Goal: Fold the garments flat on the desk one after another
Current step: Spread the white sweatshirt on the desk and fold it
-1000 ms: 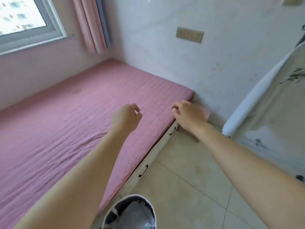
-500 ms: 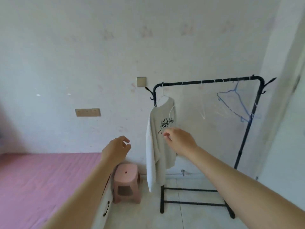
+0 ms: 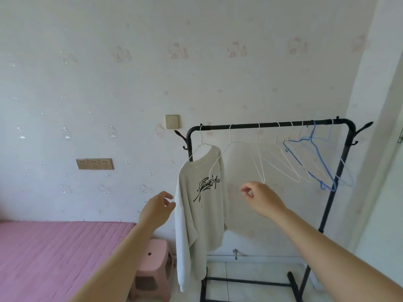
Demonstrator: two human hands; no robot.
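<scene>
Both forearms reach forward at chest height toward the clothes rack (image 3: 272, 124). The left hand (image 3: 159, 205) hangs with fingers loosely curled, its grip slack and holding nothing; the fingertips sit just beside the sweatshirt (image 3: 202, 214) sleeve, though contact is hard to judge. The right hand (image 3: 261, 199) hovers right of the garment, thumb and forefinger drawn near each other, its grip loose around nothing, just below the tip of a white hanger (image 3: 259, 164). The pale sweatshirt with black script hangs from a wire hanger (image 3: 201, 144) at the rack's left end. Further white hangers and a blue hanger (image 3: 316, 162) occupy the rail. A pink stool (image 3: 152, 264) stands beside the pink bed (image 3: 54, 253).
</scene>
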